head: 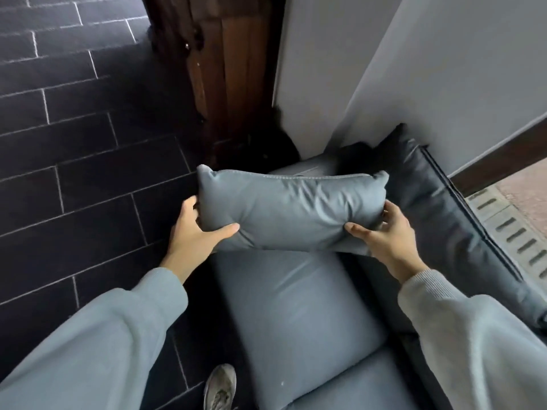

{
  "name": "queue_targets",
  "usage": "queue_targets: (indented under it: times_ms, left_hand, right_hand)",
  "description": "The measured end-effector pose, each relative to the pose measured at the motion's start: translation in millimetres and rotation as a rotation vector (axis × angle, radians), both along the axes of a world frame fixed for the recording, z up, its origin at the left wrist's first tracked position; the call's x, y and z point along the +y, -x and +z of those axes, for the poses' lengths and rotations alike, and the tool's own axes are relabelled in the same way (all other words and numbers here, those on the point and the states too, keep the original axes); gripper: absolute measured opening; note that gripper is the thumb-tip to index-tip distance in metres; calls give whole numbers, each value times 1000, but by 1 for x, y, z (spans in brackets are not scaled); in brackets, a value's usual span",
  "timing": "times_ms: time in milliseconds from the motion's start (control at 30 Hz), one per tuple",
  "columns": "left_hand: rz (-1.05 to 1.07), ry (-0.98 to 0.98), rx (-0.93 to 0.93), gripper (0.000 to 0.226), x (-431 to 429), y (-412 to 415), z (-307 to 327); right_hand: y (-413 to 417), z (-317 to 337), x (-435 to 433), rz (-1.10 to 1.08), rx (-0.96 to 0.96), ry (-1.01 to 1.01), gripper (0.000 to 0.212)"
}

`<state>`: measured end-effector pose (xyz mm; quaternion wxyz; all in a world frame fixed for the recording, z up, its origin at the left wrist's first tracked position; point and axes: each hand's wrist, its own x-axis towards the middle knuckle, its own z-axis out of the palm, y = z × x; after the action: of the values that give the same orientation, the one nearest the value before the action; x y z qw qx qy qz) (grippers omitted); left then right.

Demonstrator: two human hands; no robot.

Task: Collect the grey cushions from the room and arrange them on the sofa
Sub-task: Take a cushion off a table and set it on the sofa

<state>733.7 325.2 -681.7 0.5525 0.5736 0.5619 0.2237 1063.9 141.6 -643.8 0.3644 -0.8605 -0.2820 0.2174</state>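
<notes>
A small grey cushion [291, 210] is held lengthwise above the end of the grey sofa [299, 309], near the armrest. My left hand [196, 232] grips its left end, thumb pressed into the front face. My right hand [381, 235] grips its right end the same way. A darker grey back cushion [438, 202] leans along the sofa's back on the right, partly hidden behind the held cushion and my right arm.
Dark tiled floor [74, 143] stretches to the left of the sofa. A dark wooden door or panel [228, 69] stands ahead beside a pale wall corner [340, 69]. My shoe [220, 389] rests on the floor by the sofa's front edge.
</notes>
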Motion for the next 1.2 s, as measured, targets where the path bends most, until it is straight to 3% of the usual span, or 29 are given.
queue_targets:
  times_ms: [133,300,467,633,833,1000,1200]
  left_hand:
    - [50,6,5,115,-15,-5,-73]
    - [116,14,-29,101,-36,-6,-140]
    - [170,-7,-73,81,-32,-25,-181]
    - [199,-32,-75,96,-35,-41,-211]
    - [99,-4,-73,86,-34,-45,-217]
    - [79,-41,8,98,-14,-53,-222]
    - [33,120,64,103,-12,-55,-221]
  right_hand:
    - [-25,-79,18,60,63,31,88]
    - [-41,-159,40,128,60,11,70]
    - [-61,-211,84,217,109,-57,83]
    - [-85,-232,104,289,139,-27,91]
    - [-89,-234,95,173,76,-54,82]
    - [-92,-250,96,193,86,97,89]
    - [-86,-247,95,210,58,207,92]
